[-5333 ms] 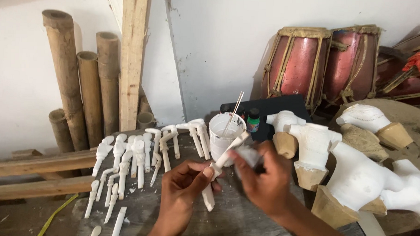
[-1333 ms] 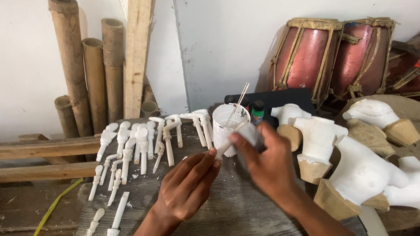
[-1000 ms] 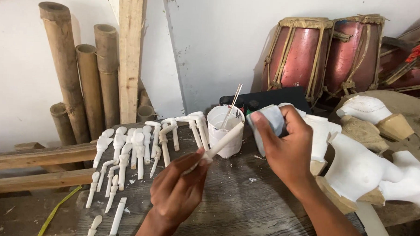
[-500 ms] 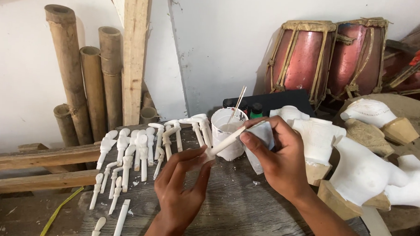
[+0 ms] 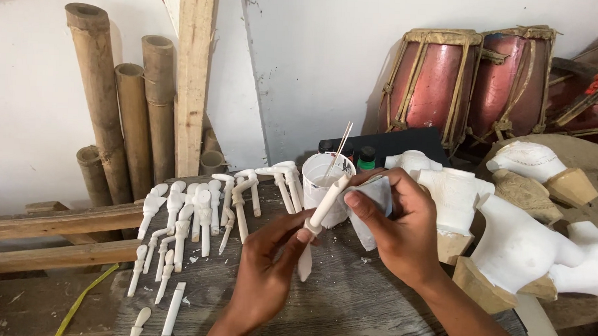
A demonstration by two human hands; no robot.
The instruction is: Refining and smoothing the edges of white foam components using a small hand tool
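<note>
white peg (image 5: 320,212): a slim white-painted carved piece, tilted, its top end leaning toward the cup, its pointed lower end hanging just above the bench; it sits over the middle of the bench, near the front edge.
left hand (image 5: 265,269): my fingers are closed around the lower part of the peg, thumb and fingertips pinching it where it widens.
right hand (image 5: 399,234): my fingers are curled shut on a folded pale sheet (image 5: 370,207), which i press against the upper part of the peg.
white cup (image 5: 325,189): stands just behind the peg, toward the back of the bench, with a thin stick (image 5: 339,149) leaning out of it.
row of white pieces (image 5: 198,214): many small carved parts lie side by side on the left half of the bench, some reaching to its front left corner.
bench (image 5: 347,309): grey weathered wood planks.
white figures (image 5: 509,228): larger white-coated carvings on bare wooden bases crowd the right edge of the bench, just beside my right hand.
small bottle (image 5: 366,158): green with a dark cap, behind the cup.
bamboo poles (image 5: 109,115): stand against the white wall beyond the back left corner.
drums (image 5: 474,81): two reddish drums at the wall behind the back right corner.
</note>
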